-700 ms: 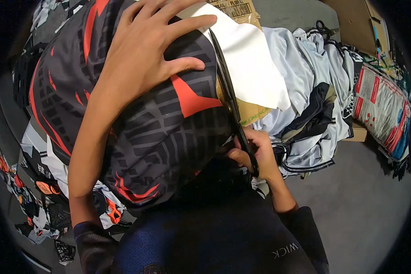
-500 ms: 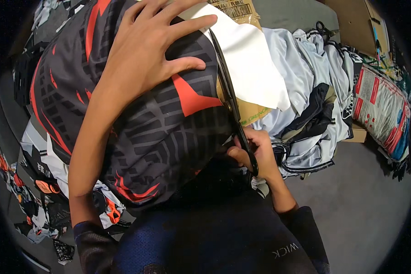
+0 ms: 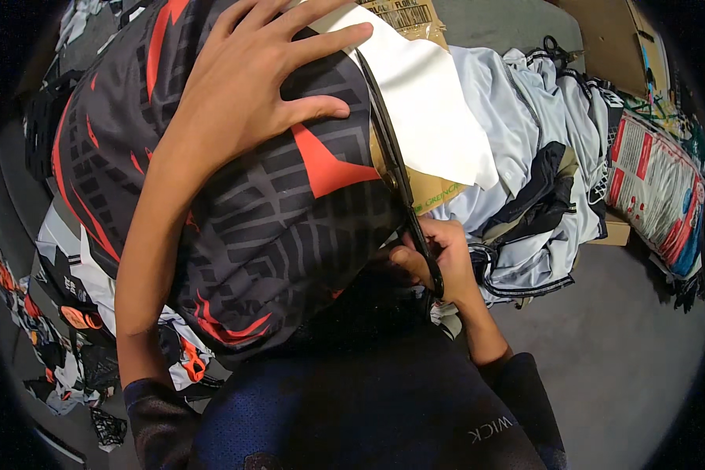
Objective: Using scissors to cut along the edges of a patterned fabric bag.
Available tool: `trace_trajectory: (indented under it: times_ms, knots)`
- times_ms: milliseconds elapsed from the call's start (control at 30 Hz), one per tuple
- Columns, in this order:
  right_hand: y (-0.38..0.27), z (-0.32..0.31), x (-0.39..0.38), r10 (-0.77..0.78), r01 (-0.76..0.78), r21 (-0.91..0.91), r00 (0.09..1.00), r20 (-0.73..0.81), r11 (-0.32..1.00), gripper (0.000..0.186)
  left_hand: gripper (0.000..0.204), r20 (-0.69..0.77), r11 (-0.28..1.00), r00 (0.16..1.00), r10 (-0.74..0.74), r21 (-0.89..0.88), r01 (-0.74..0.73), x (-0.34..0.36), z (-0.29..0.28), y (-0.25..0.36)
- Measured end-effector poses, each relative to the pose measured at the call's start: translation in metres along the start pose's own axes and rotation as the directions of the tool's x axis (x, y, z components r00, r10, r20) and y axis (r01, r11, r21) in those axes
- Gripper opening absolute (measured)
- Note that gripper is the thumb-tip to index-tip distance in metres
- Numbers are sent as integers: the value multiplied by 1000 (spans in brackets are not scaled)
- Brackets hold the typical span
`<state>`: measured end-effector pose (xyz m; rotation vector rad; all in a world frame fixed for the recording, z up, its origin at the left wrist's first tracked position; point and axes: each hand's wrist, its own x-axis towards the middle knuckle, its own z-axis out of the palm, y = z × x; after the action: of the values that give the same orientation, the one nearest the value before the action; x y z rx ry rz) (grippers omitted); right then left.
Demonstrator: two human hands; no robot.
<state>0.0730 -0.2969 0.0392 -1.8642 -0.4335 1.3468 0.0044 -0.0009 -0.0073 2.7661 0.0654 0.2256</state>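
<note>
My left hand (image 3: 247, 86) lies with fingers spread on dark fabric (image 3: 270, 219) that has a grey pattern and red shapes. My right hand (image 3: 446, 254) is wrapped round the handles of long black scissors (image 3: 395, 153). Their blades point away from me along the fabric's right edge, the tips close to my left index finger. Beside the blades lies a white sheet-like piece (image 3: 435, 110), and under it shows brown packaging (image 3: 439, 192) with green print. Part of my right hand's grip is hidden by the handles.
White and pale grey garments (image 3: 497, 117) with black trim are heaped to the right. Farther right lie a filled plastic bag (image 3: 654, 184) and a cardboard box (image 3: 607, 47). A second pair of scissors (image 3: 554, 48) rests at the back. Fabric scraps (image 3: 63, 345) lie at the left.
The dark fabric and my left hand have shifted very slightly left. The scissor blades look a little closer together. My right hand keeps its place and grip.
</note>
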Motion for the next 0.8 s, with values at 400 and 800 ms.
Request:
trace_trajectory:
  times_ms: [400, 800]
  knots:
    - [-1, -10, 1, -5, 5, -17, 1000, 16, 1000, 37, 67, 85, 1000, 996, -11, 8, 10, 4, -5, 1]
    - [-3, -19, 4, 6, -2, -66, 999, 54, 998, 40, 67, 51, 1000, 999, 9, 9, -10, 3, -2, 0]
